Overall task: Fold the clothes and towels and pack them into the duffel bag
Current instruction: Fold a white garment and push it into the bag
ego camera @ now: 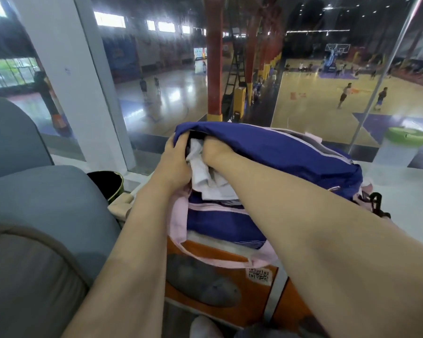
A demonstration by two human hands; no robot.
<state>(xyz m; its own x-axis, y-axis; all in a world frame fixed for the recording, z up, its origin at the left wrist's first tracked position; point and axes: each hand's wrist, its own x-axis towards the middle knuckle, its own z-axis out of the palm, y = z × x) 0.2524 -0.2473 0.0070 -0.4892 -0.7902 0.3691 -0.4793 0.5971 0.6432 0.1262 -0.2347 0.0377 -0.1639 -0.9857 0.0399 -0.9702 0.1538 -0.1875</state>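
Head view: white garment going into the duffel

Head camera looks down on a blue and pink duffel bag (291,152) whose open mouth faces the person, with a folded white cloth (205,176) lodged half inside it. Left hand (175,159) clamps the cloth's near side, thumb hooked on the bag's lip. Right hand (214,148) is buried past the knuckles inside, apparently pressing the cloth down; whether it is clenched cannot be told. Packing looks well advanced, though this piece is not yet fully in. Beneath the bag sits an orange box (220,269); a grey chair (34,215) stands left, and glass fronts a sports court beyond.
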